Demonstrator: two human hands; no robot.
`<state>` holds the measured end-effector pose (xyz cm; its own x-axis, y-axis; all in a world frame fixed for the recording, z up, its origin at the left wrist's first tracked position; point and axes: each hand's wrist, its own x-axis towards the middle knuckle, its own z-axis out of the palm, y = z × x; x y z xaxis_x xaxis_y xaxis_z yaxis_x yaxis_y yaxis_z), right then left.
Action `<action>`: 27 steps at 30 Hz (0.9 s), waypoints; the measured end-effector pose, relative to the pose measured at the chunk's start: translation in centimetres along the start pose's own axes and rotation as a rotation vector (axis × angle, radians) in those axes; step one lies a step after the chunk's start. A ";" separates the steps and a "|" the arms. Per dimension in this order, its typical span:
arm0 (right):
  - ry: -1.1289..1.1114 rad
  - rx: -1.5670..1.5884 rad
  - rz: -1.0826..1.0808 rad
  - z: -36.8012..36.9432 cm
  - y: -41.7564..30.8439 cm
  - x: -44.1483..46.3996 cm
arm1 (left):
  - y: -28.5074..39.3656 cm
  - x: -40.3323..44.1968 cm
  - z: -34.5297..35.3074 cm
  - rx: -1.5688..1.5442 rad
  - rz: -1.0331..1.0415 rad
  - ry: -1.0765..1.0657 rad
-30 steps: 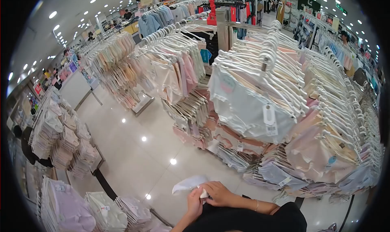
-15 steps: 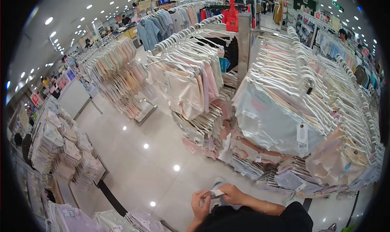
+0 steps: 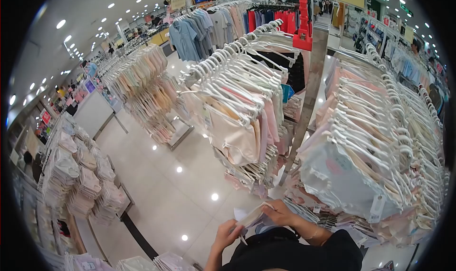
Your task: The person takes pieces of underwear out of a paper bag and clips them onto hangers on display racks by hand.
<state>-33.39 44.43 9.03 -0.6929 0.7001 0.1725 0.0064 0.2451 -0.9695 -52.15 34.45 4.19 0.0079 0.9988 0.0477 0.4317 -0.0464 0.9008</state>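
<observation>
Low in the view, close to my black top, both hands hold a pale, thin item (image 3: 252, 217), partly covered by fingers. It looks like cloth or film with a white flap, but I cannot make out its kind. My left hand (image 3: 229, 234) pinches its left end. At the upper right end, my right hand (image 3: 281, 212) is closed on it. Just beyond my right hand hangs a pale blue pair of underpants (image 3: 344, 178) with a white tag (image 3: 377, 208), at the front of a full row on white hangers.
A middle rack carries cream and pink underpants (image 3: 237, 140). Further racks of underwear (image 3: 142, 86) stand behind and at the left (image 3: 88, 171). A red sign clamp (image 3: 303, 19) tops a metal post. Shiny tiled floor (image 3: 190, 190) runs between the racks.
My hands have moved apart, and the pale item now stretches wider between them. The view has shifted, so the racks on the right appear larger and lower.
</observation>
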 end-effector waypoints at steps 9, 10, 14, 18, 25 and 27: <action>0.410 0.095 0.029 -3.7 1.5 2.5 | -0.3 7.1 -3.2 -0.026 0.067 -0.119; 0.472 0.119 0.050 -4.1 1.6 2.7 | -0.6 7.6 -3.7 0.007 0.071 -0.095; 0.501 0.138 0.022 -5.5 1.8 3.5 | -1.2 8.9 -5.7 0.004 0.049 0.020; 0.559 0.055 -0.163 -6.3 0.3 4.7 | -0.1 9.9 -8.3 -0.234 0.050 -0.011; 0.813 -0.226 -0.509 -7.4 -3.7 7.4 | -0.9 14.4 -13.3 -0.578 0.370 -0.370; 0.856 -0.233 -0.527 -6.5 -4.5 7.9 | -1.0 16.2 -14.2 -0.939 0.454 -0.407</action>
<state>-34.21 53.24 15.92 0.0966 0.6866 0.7206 0.0529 0.7194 -0.6925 -65.29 50.50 10.15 0.3609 0.8087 0.4645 -0.5368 -0.2272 0.8126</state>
